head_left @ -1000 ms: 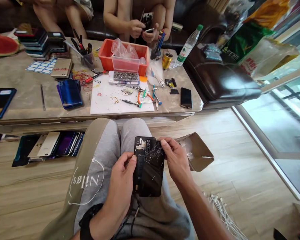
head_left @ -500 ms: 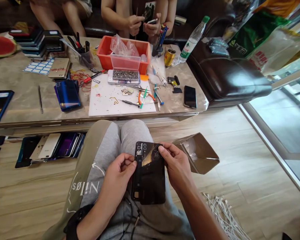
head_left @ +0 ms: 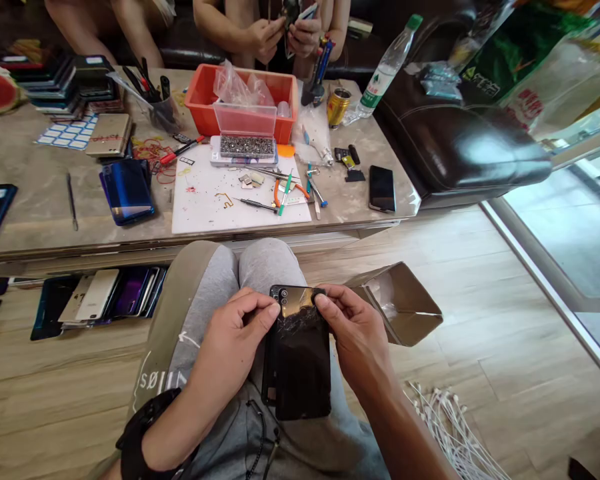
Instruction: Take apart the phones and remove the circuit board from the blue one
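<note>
A black phone [head_left: 269,373] is held over my lap. Its cracked, glossy back cover [head_left: 304,360] lies over it, offset to the right and downward, so a strip of the phone's body shows along the left. Two round camera lenses show at the cover's upper left. My left hand [head_left: 240,340] pinches the upper left edge, thumb on top and the other fingertips partly hidden. At the upper right corner, my right hand [head_left: 353,327] is closed with its thumb on the cover and its fingers behind.
On the table ahead, a white work mat [head_left: 200,213] bears orange-handled pliers [head_left: 279,193], a screwdriver [head_left: 257,205] and a screw box [head_left: 247,147]. An open cardboard box [head_left: 405,307] stands right of my knees. White cables [head_left: 445,427] lie on the floor. A person's hands [head_left: 265,40] work opposite.
The back cover has shifted over the phone's upper part, so the lenses now show at its upper left. My left hand has moved up and right. The view has shifted slightly.
</note>
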`<state>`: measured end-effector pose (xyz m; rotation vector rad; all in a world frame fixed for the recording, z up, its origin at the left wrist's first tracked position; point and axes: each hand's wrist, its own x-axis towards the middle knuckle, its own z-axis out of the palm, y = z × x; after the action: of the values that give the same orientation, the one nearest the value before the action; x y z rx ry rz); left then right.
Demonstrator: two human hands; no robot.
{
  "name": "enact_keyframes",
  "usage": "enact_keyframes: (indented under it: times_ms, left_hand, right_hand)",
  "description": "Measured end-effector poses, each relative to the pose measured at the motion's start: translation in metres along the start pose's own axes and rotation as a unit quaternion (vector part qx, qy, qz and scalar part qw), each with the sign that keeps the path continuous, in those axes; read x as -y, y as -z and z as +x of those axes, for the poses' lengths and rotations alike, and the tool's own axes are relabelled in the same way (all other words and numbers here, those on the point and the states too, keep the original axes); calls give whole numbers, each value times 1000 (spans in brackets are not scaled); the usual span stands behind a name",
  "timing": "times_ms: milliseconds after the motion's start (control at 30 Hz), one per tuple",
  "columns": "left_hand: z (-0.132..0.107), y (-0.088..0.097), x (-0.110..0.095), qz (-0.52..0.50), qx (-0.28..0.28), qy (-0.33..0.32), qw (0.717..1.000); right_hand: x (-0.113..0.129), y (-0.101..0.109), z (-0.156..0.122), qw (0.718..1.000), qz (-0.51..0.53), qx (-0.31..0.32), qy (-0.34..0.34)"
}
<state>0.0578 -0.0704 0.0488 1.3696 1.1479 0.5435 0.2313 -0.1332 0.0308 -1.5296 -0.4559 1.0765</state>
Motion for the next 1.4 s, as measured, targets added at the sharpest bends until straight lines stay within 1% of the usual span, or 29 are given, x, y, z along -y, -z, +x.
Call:
enact_keyframes:
  times_ms: [133,233,333,400,467,567,633,667,733,833,933,1067,1167,1267,1333,1400]
  left_hand:
    - [0,2,2,-32,18,-8,999]
    - [0,1,1,-24,27,-29,999]
    - [-1,0,0,26,25,-69,997]
    - [-2,-1,1,89,10,-117,989]
    - [-3,-1,4,165,-12,-184,969]
    - [-3,0,11,274,-40,-293,915]
    - [0,0,14,323,-50,-336,883]
    - [1,0,15,339,-54,-343,874]
    - [4,0,15,356,-67,-330,872]
    - [5,-2,11,354,-77,-271,892]
    - [3,-3,8,336,-56,-214,916]
    - [-2,-2,6,306,-31,-167,937]
    - [-3,0,1,241,-24,-140,960]
    - [-3,0,-7,142,10,-111,984]
    - [-4,0,-11,90,38,-93,991]
    - [-5,-1,-13,60,55,-84,993]
  right_hand:
    - [3,0,-1,1000,-5,8,-14]
    - [4,0,0,1000,4,6,-29]
    - [5,-1,0,998,31,5,-58]
    - [5,-1,0,996,48,6,-81]
    - [4,-2,0,994,59,6,-93]
    - [3,-2,-1,993,72,3,-96]
    - [2,-2,-1,992,77,1,-97]
    - [2,-2,-1,992,79,-1,-95]
    - [1,-3,-2,993,79,-8,-85]
    - [-1,-5,-3,994,80,-22,-63]
    - [-2,-6,-4,995,82,-35,-47]
    - [-5,-6,-5,994,84,-48,-40]
    - [-4,-4,-7,996,75,-42,-38]
    - [2,-4,-9,999,44,-15,-16]
    - [8,-3,-11,1000,24,-1,-3]
    - [12,-3,-12,1000,21,15,-8]
